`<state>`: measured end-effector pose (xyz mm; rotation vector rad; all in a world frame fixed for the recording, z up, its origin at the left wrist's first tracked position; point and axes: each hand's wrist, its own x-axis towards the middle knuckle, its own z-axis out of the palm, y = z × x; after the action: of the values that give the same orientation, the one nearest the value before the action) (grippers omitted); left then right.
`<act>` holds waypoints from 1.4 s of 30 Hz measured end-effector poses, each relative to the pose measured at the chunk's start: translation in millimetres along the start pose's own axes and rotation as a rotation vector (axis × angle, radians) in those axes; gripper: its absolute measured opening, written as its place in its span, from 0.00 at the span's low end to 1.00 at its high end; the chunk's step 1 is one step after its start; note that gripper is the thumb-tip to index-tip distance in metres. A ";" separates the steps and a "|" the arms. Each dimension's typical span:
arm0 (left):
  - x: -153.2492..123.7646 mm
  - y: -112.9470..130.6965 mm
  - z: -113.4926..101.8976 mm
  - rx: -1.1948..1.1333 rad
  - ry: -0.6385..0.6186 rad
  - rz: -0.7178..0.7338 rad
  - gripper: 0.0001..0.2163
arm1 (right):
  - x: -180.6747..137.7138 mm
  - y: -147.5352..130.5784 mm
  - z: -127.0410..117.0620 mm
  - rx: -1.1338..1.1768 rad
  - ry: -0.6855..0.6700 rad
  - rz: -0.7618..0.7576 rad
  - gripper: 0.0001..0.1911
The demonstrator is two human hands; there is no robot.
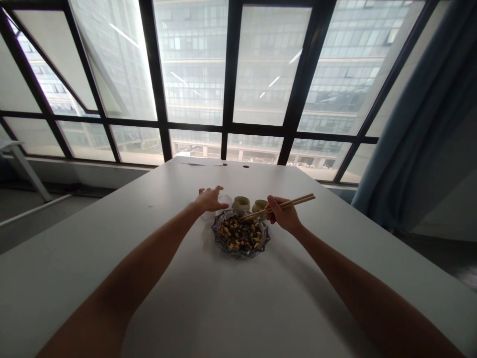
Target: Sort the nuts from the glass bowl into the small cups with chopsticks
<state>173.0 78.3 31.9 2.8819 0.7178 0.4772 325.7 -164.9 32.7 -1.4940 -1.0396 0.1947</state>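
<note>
A scalloped glass bowl (222, 244) stands on the white table, filled with a mix of nuts and dark seeds (241, 233). My right hand (283, 214) grips a pair of wooden chopsticks (298, 201), their tips reaching down to the nuts at the back of the bowl. My left hand (210, 200) is at the bowl's far left, fingers apart, beside a whitish cup (224, 200); whether it touches the cup I cannot tell. Behind the bowl sits a pale green cup (241, 204). A second green cup (258, 206) is partly hidden by my right hand.
The white table (238, 308) stretches to a wall of black-framed windows (227, 74). Two dark holes and a thin white sheet (201, 162) are near its far edge. A blue curtain (413, 129) hangs at the right. Another table's leg (30, 171) shows at the left.
</note>
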 end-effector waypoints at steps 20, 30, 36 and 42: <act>-13.8 -22.9 6.6 0.008 0.156 0.321 0.33 | -69.3 23.2 19.9 -0.043 0.272 -0.062 0.27; -20.9 -11.7 9.0 -0.003 0.097 0.137 0.29 | -67.9 19.9 23.8 0.001 0.266 -0.071 0.28; -21.9 -6.1 -1.1 0.026 0.073 0.056 0.31 | -68.5 21.2 23.3 0.071 0.264 -0.114 0.28; -2.2 34.8 -6.2 -0.006 0.030 0.130 0.32 | -65.9 29.0 4.3 0.063 0.153 -0.150 0.25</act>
<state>184.2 47.1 44.3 2.9341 0.5343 0.5384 298.6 -202.7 -22.4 -1.3462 -1.0077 0.0061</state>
